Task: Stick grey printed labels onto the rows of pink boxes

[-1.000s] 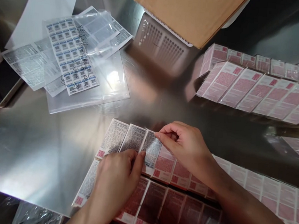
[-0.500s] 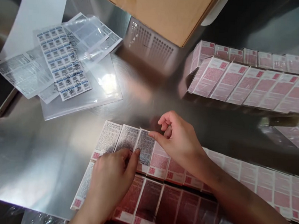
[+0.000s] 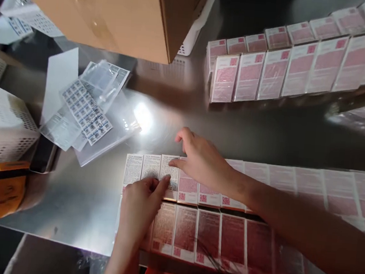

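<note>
Small flat boxes lie in two long rows, pink with red square codes. At the left end of the upper row, several boxes carry white labels with dense dark print. My left hand rests over these, its thumb stretched onto the third labelled box and its other fingers curled on the neighbouring box. My right hand hovers over the same row, thumb tip at that label's upper part and fingers bent, apart from the thumb. Nothing shows between its fingers. Pink boxes continue rightward under my right forearm.
A sheet of code stickers lies on papers and a clear plastic sleeve at left. A phone, a white basket and a yellow-wrapped roll stand further left. A cardboard box is behind; more pink boxes stand back right.
The view has shifted and turned, bringing the left-hand basket and yellow roll into sight. My right thumb now reaches further over the third label; my left hand stays at the same boxes.
</note>
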A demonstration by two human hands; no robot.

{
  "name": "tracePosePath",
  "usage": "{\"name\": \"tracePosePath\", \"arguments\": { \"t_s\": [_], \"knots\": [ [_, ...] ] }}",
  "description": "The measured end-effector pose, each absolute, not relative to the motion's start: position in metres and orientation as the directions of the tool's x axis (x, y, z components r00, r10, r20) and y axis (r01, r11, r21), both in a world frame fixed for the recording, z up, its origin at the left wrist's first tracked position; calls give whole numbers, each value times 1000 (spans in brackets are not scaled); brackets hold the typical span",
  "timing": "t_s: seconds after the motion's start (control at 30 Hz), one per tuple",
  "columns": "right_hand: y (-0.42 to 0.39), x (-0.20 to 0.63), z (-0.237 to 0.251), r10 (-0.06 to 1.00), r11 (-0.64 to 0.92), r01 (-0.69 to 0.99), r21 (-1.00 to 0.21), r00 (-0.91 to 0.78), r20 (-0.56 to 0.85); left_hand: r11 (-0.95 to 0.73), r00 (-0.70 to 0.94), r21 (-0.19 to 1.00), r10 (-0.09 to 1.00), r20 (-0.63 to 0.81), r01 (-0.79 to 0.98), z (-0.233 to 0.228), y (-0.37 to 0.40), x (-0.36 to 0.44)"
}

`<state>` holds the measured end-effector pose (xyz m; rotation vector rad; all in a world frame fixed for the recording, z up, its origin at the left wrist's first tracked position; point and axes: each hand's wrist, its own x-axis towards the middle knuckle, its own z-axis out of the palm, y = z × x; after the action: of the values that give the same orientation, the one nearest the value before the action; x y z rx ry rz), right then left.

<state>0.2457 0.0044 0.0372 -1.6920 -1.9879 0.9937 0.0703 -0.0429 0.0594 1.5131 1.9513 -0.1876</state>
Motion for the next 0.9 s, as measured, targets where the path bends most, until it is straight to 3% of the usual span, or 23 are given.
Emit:
{"name": "tracePosePath", "arguments": {
  "t_s": [0.37,0.7,0.8,0.9],
  "knots": [
    [1,247,43,959,115,730,-674,-258,-116,329,-215,94,780,-587,940,72,-42,73],
    [-18,234,55,936,297,794,-531,-351,-2,328,-228,290,916,-329,899,81,-90,53],
    [-27,230,63,923,330,800,-501,-384,-5,391,-326,323,915,-237,862,91,-77,12],
    [-44,244,79,901,377,767,-520,-434,13,544,-517,334,838,-173,769,100,-44,-44]
  ]
}}
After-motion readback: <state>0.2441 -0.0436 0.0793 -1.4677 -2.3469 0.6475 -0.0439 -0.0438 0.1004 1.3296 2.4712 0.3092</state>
